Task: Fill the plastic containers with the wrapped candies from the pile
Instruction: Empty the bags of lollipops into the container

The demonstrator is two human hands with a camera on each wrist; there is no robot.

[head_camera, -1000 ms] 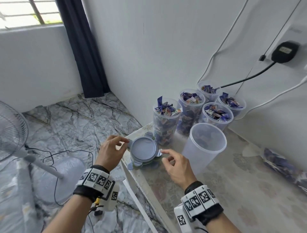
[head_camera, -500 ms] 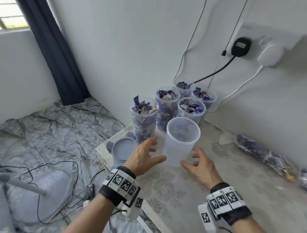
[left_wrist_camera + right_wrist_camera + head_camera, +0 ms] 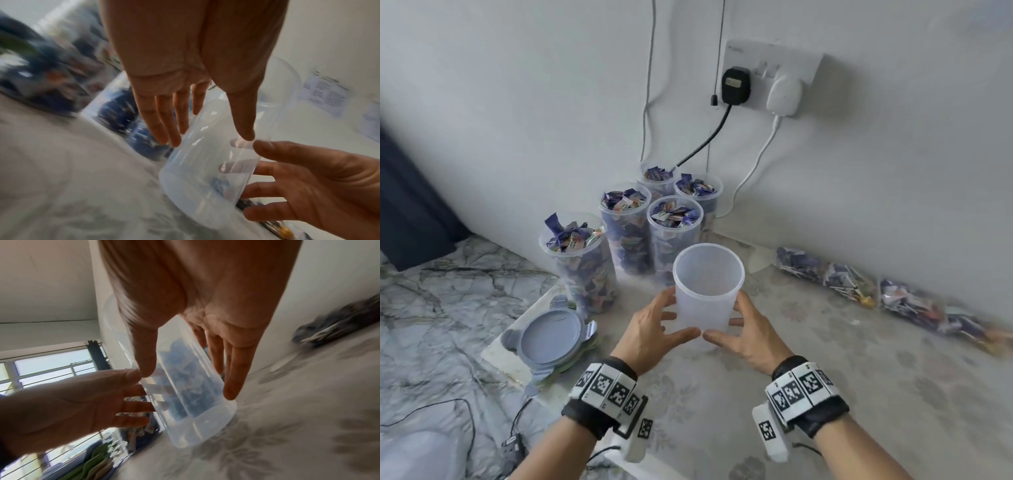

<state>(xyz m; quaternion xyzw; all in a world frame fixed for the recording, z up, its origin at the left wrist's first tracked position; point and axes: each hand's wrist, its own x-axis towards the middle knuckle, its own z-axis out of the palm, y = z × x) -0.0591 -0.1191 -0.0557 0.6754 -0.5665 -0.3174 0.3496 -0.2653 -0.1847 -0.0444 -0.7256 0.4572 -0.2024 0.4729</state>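
1. Cupped the empty container [image 3: 705, 291] with the left hand [image 3: 650, 334]: fingers straight and spread along its left wall, thumb laid across the near side.
2. Matched that with the right hand [image 3: 751, 337] on the right wall, fingers likewise straight and apart, thumb on the near side; thumb tips nearly touching each other.
3. Pressed in from both sides, no finger curled tight; whether lifted or merely touched, could not tell.
4. Stood the container upright on the counter [image 3: 825, 394], mouth up, near the middle, just in front of the filled ones.
5. Kept five filled containers [image 3: 578, 260] in a cluster behind it, close to the wall, heaped to the rim with blue-wrapped sweets, all without lids.
6. Left a stack of grey lids [image 3: 549, 337] at the counter's left corner, just left of the left hand and in front of the nearest filled container.
7. Strung the remaining candies [image 3: 825, 274] in a row along the foot of the wall to the right, well apart from the hands; too blurred for detail.
8. Saw two plugs [image 3: 735, 85] in the wall socket above, cables hanging down behind the cluster.
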